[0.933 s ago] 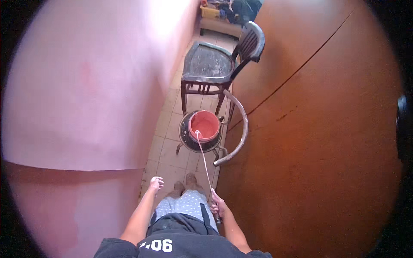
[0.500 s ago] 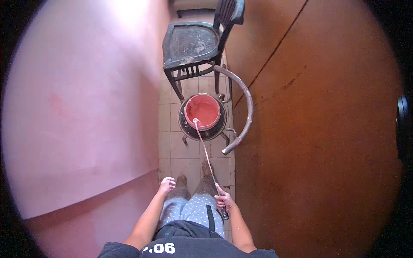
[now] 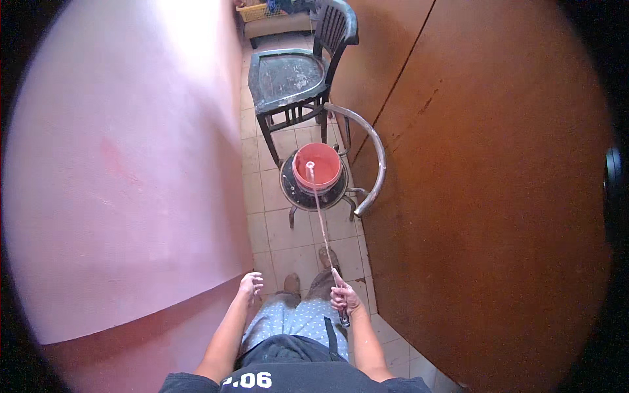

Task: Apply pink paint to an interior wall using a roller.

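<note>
My right hand (image 3: 344, 299) grips the lower end of a long thin pale stick (image 3: 321, 223). The stick's far tip reaches into a red bucket (image 3: 317, 166) that stands on a round dark stool (image 3: 313, 191) ahead of me. My left hand (image 3: 249, 287) hangs free beside the pink wall, fingers loosely spread, holding nothing. My legs in spotted light trousers show below.
A pink wall (image 3: 124, 164) closes the left side and a brown wooden wall (image 3: 485, 183) the right, leaving a narrow tiled floor (image 3: 282, 229). A dark worn chair (image 3: 295, 78) stands beyond the stool, a curved metal bar (image 3: 373, 157) to its right. A yellow crate (image 3: 257, 12) sits far back.
The view has swung, so chair and bucket sit further to the right and lower in the picture. My right hand keeps its grip on the stick, tip still in the bucket.
</note>
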### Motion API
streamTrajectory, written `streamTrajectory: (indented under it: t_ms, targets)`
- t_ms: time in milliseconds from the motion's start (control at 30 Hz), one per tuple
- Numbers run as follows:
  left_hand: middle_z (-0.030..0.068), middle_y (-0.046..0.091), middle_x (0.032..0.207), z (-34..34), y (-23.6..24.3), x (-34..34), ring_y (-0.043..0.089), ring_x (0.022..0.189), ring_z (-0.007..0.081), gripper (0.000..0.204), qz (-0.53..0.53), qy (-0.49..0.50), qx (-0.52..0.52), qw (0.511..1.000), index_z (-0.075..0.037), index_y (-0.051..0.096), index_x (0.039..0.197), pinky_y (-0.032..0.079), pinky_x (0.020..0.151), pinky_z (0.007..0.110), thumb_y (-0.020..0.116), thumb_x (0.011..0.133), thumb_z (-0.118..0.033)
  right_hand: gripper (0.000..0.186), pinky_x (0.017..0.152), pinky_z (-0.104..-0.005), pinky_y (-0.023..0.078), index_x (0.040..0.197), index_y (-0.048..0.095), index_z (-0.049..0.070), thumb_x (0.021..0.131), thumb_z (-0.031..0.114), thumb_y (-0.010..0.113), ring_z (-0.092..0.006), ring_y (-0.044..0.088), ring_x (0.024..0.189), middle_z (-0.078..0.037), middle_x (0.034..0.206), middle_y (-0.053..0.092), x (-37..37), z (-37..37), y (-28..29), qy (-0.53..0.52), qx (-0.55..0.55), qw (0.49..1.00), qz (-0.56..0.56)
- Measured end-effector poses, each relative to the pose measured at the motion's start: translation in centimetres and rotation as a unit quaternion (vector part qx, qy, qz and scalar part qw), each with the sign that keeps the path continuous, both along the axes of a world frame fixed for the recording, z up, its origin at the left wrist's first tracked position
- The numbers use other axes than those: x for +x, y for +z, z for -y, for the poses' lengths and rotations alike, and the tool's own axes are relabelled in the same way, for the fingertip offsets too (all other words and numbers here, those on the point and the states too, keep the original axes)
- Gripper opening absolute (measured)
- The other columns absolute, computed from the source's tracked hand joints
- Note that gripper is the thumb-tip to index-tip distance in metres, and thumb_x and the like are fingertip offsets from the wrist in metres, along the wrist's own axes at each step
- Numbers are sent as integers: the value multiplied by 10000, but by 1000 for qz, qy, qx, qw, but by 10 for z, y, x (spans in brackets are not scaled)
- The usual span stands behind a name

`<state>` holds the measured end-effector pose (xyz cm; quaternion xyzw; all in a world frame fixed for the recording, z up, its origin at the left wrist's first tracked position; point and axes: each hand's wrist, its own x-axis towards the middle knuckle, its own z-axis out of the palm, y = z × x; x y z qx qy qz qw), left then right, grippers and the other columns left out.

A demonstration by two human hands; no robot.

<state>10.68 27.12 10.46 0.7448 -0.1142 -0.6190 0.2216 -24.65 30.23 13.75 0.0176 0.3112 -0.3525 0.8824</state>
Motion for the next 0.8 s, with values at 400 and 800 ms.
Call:
streamTrajectory:
  t_ms: [400, 800]
  targets:
    - [19, 561, 877, -3, 28, -20, 561, 723, 140, 239, -120, 69, -35, 990, -116, 567, 1052, 463, 589, 267, 478, 845, -194, 547, 384, -218, 288, 1411, 151, 458, 955, 368, 440, -51, 301, 387, 44, 517, 311, 27, 25, -40, -135, -54, 976, 160]
    - [22, 570, 918, -8, 18, -7, 558, 745, 146, 248, -142, 88, -30, 985, -123, 586, 1042, 455, 643, 287, 497, 815, -165, 561, 375, -215, 286, 1421, 108, 457, 962, 381, 421, -51, 299, 379, 47, 499, 305, 13, 30, -2, -131, -78, 981, 118]
